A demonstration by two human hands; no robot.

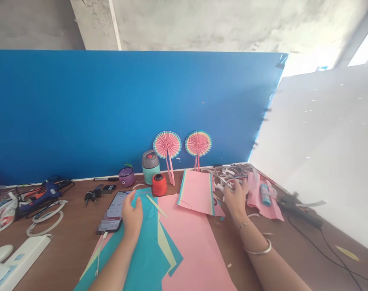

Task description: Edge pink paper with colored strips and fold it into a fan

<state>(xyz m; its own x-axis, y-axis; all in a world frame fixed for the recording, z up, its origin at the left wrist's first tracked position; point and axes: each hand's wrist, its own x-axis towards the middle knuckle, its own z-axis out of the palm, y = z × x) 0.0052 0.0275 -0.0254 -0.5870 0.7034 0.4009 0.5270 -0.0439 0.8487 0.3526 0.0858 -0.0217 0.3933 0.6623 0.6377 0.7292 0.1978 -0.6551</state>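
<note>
My left hand (132, 213) hovers over the teal paper (141, 246), just right of a phone (115, 210) with a lit screen. Its fingers are loosely curved and apart, with nothing in them. Over a heap of white strips (228, 178) at the right back is my right hand (236, 199), fingers spread; some fingertips overlap the strips, and I cannot tell whether they touch. Left of it lies a stack of pink sheets (197, 190) with teal and yellow edges. A large pink sheet (190, 238) spreads beside the teal paper.
Two round pleated paper fans (167, 144) lean on the blue partition (111, 113). A teal flask (151, 169), a red round object (159, 185) and a purple cup (126, 177) stand at the back. Glue guns (299, 208) with cords and a power strip (26, 262) lie at the sides.
</note>
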